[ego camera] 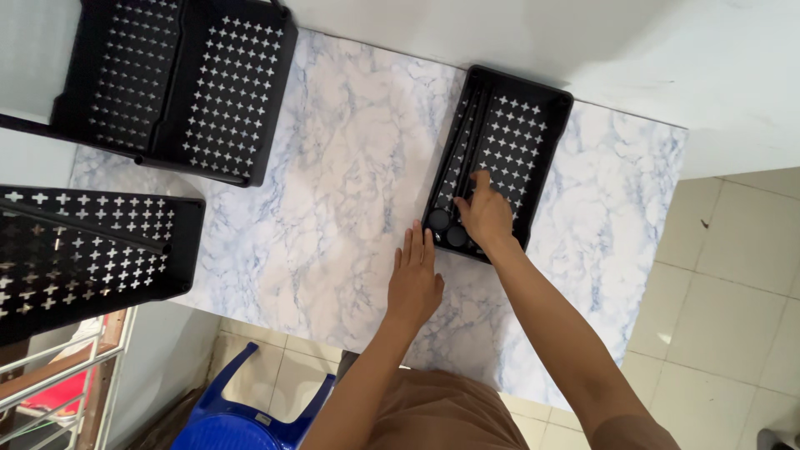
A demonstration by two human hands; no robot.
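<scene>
A black perforated plastic tray (546, 104) lies on the marble-patterned table (333, 192) at centre right. Several black rods (462, 142) lie along its left side, and round black caps (440, 221) sit in its near corner. My right hand (485, 212) reaches into the near end of the tray, fingers curled on the parts there; what it grips is hidden. My left hand (414, 279) rests flat on the table just left of the tray's near corner, fingers together and extended, holding nothing.
Two more black perforated trays stand at the table's left: one at the far left corner (179, 83), one over the left edge (83, 250). A blue plastic stool (242, 412) stands on the tiled floor below. A white wall runs behind the table.
</scene>
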